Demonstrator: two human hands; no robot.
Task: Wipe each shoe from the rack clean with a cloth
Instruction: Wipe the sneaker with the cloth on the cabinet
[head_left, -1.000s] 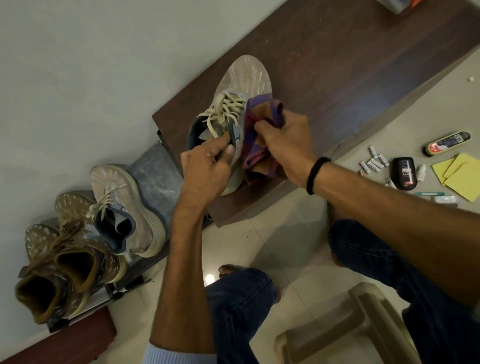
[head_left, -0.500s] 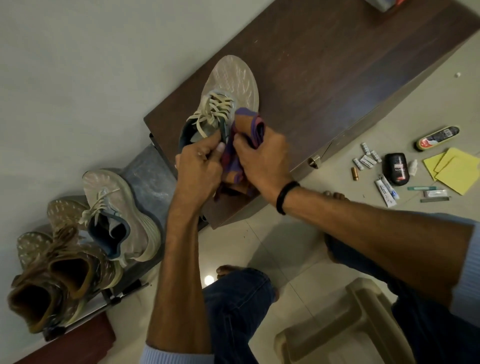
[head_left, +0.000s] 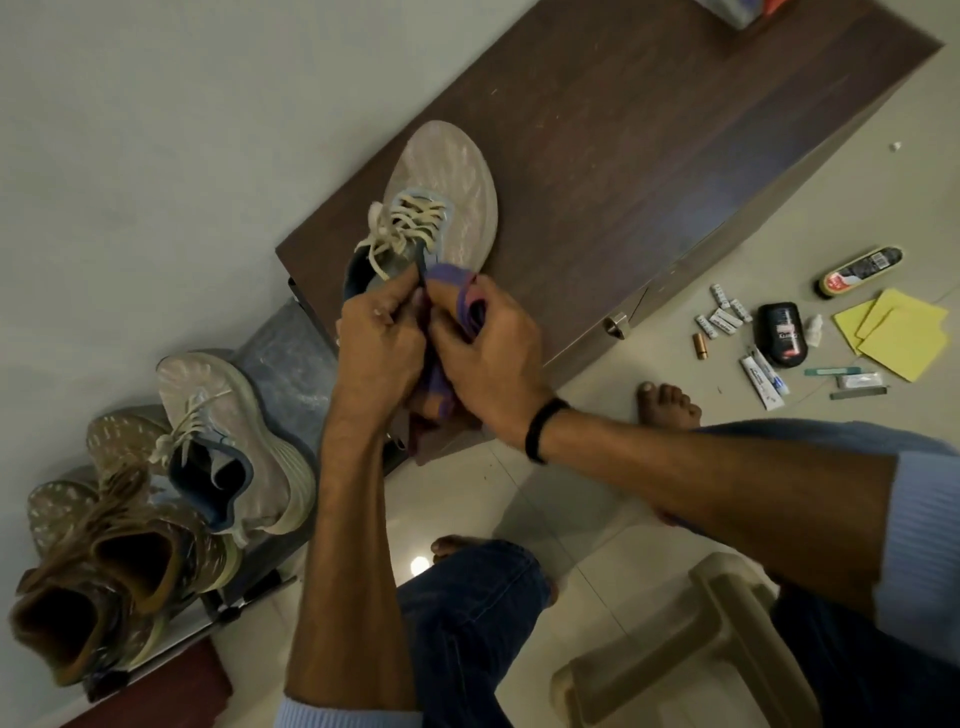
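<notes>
A pale grey sneaker (head_left: 447, 182) with cream laces lies on the dark wooden cabinet top (head_left: 649, 130). My left hand (head_left: 379, 338) grips its heel collar. My right hand (head_left: 488, 353) holds a purple and orange cloth (head_left: 462, 301) bunched against the shoe's side near the heel. The matching sneaker (head_left: 234, 447) stands on the rack (head_left: 280, 353) at the left, with two brown shoes (head_left: 104, 571) beside it.
On the tiled floor at the right lie a shoe polish bottle (head_left: 860, 270), a black jar (head_left: 782, 332), yellow sheets (head_left: 898, 332), batteries and small tubes. A beige plastic stool (head_left: 691, 649) stands at the lower right. My bare feet rest on the floor.
My right hand has drawn the cloth back along the shoe's side, from near the laces toward the heel. My left hand keeps its hold on the collar.
</notes>
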